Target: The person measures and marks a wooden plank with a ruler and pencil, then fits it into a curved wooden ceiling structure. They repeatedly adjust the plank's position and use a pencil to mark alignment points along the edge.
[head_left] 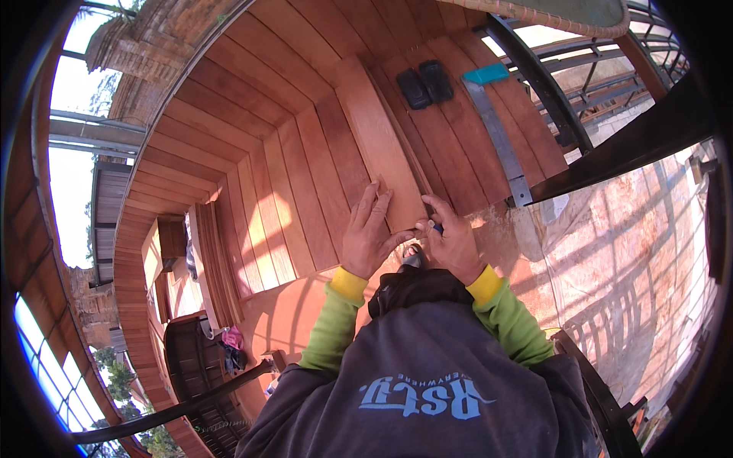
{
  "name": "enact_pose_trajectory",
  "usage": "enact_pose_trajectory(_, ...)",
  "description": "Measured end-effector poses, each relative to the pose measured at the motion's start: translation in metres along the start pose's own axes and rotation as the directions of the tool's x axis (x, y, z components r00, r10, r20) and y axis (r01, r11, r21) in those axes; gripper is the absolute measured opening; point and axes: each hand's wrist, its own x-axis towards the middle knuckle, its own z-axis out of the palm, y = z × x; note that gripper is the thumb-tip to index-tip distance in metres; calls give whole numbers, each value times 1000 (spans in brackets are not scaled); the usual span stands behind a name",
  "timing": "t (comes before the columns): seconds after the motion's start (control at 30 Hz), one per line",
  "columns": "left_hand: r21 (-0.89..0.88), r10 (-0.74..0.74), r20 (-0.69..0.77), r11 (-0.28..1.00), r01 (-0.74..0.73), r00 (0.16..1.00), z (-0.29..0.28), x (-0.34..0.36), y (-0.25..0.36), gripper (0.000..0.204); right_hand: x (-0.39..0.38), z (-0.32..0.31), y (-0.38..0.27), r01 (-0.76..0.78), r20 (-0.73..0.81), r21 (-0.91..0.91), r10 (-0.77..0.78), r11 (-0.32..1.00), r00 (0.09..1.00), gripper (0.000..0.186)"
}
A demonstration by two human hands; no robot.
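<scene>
A light-brown wooden plank (382, 145) lies on top of the reddish slatted boards, its near end between my two hands. My left hand (369, 233) rests on the plank's left edge, fingers stretched out and thumb pointing right along the near end. At the right corner of that end is my right hand (450, 237), its fingers closed around a small dark-blue, pen-like item (436, 227), mostly hidden by the fingers. A try square (492, 126) with a metal blade and teal handle lies to the right of the plank.
Two black block-shaped items (424, 84) lie beyond my right hand on the boards. Stacked planks (214, 259) stand to the left. A dark metal railing (538, 84) rises at the right. Pink and black cloth (232, 345) lies at the lower left.
</scene>
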Motion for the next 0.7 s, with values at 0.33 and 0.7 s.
enact_pose_trajectory(0.33, 98, 14, -33, 995, -11, 999, 5, 2, 8, 79, 1, -23, -5, -109, -56, 29, 110, 994, 992, 38)
enact_pose_trajectory(0.7, 144, 11, 7, 990, -12, 1000, 9, 0, 6, 77, -15, -36, 17, -271, -177, 112, 287, 956, 941, 25)
